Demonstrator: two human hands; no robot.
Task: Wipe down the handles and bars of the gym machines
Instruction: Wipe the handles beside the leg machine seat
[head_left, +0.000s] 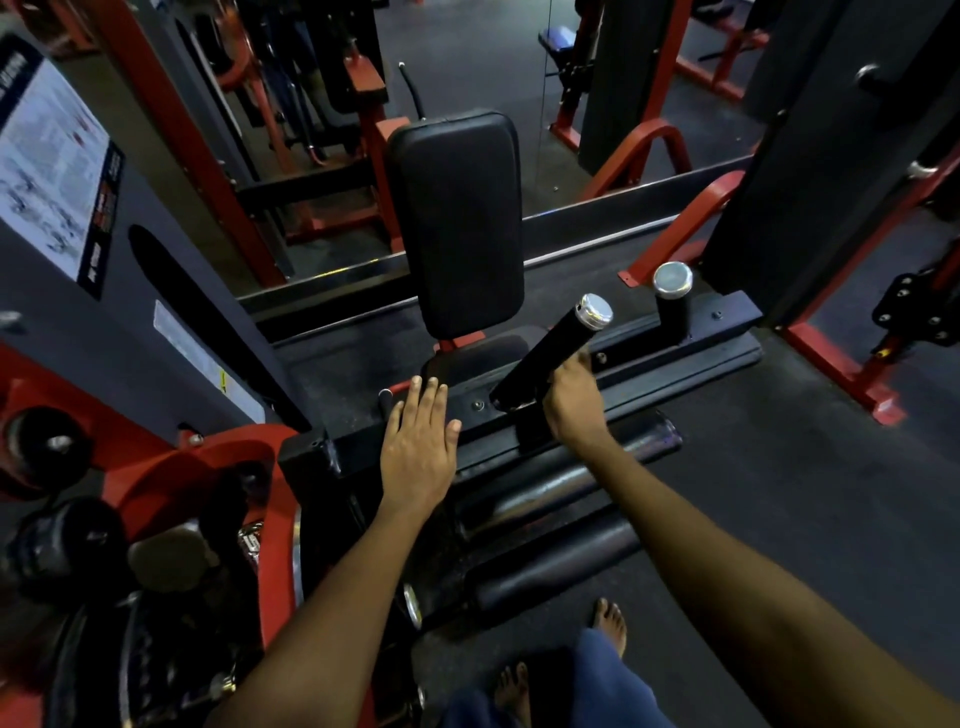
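Observation:
A black handle (550, 353) with a chrome cap slants up from the black cross bar (654, 338) of a red-and-black gym machine. My right hand (571, 400) grips this handle near its base; its fingers are hidden behind the grip. A second, shorter capped handle (672, 306) stands upright further right on the same bar. My left hand (418, 447) lies flat with straight fingers over the left part of the bar; whether it touches the bar I cannot tell. No cloth shows in either hand.
An upright black back pad (457, 218) and a small seat (478, 358) stand behind the bar. Two black foam rollers (545, 488) lie below my arms. A grey shroud with a placard (47, 171) rises at the left. Red frame legs (841, 364) cross the floor at the right.

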